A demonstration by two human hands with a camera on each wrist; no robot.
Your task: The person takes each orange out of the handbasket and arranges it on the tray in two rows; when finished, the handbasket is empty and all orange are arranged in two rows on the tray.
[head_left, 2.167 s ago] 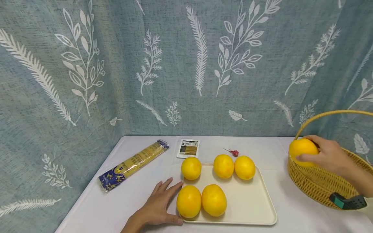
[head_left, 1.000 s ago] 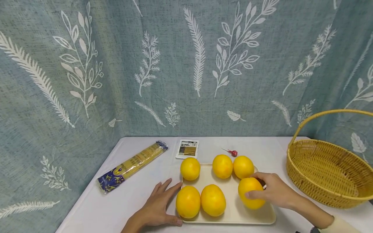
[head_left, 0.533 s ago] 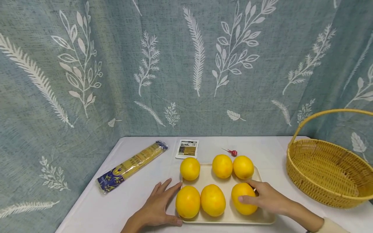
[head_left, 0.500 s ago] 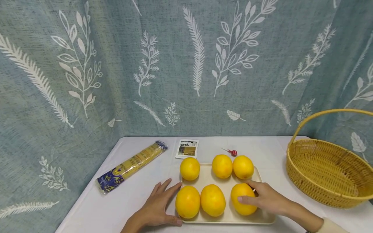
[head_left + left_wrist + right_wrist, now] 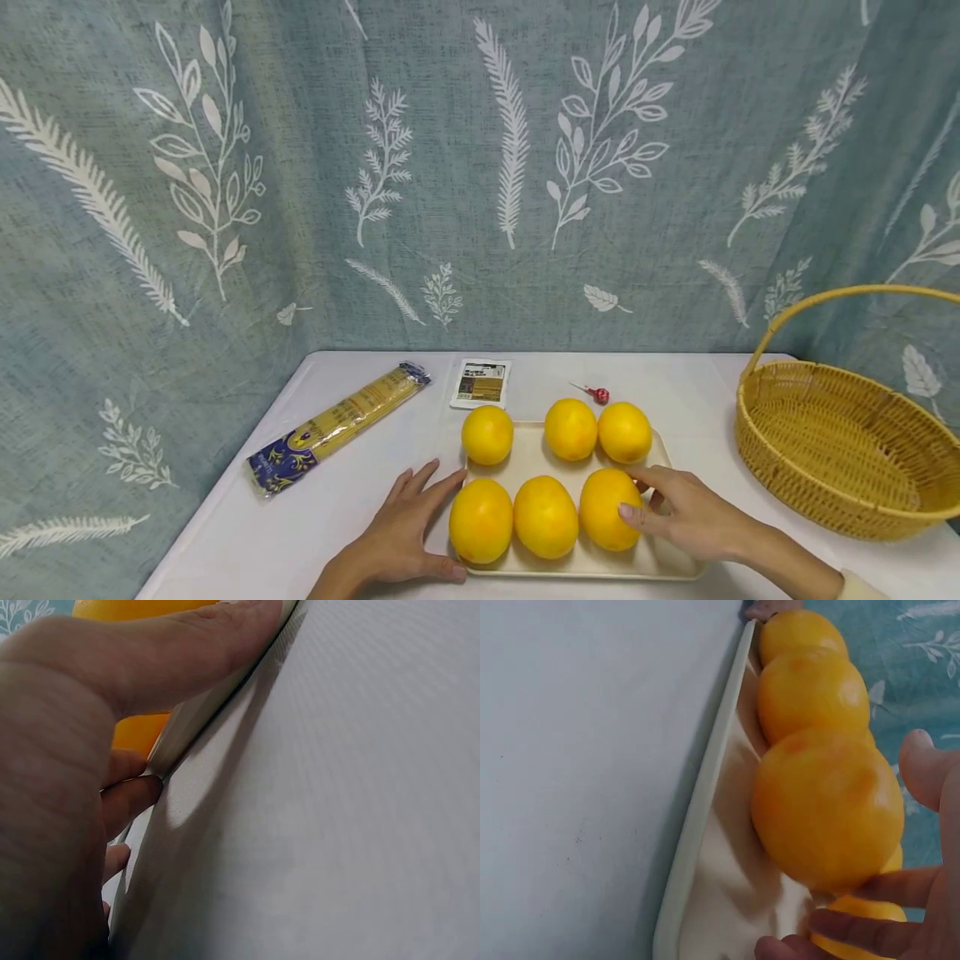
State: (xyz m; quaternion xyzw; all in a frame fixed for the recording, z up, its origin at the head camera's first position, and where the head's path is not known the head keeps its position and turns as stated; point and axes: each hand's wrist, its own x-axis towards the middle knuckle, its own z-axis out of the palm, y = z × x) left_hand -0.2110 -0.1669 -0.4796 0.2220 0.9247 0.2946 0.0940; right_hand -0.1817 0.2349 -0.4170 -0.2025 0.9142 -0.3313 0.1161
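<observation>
On a cream tray [image 5: 630, 575] sit several round yellow-orange fruits that look like oranges, in a back row and a front row. My right hand [image 5: 686, 510] is beside the rightmost front orange [image 5: 609, 510]. In the right wrist view its thumb [image 5: 922, 761] stands apart from that fruit, while a fingertip is at or touching its side. The middle front orange [image 5: 546, 517] sits against or close to it. My left hand [image 5: 408, 529] rests at the tray's left edge with fingers spread; the left wrist view shows its thumb [image 5: 202, 656] along the rim.
An empty-looking wicker basket [image 5: 847, 450] with a tall handle stands on the right. A pack of spaghetti [image 5: 337, 429] lies at left. Behind the tray are a small printed packet [image 5: 481, 383] and a red lollipop [image 5: 598, 394]. A patterned curtain [image 5: 465, 183] hangs behind the table.
My right hand carried an orange from the basket to the tray's front right, then moved it left beside the middle one. Its thumb has come away from the fruit. My left hand stayed put.
</observation>
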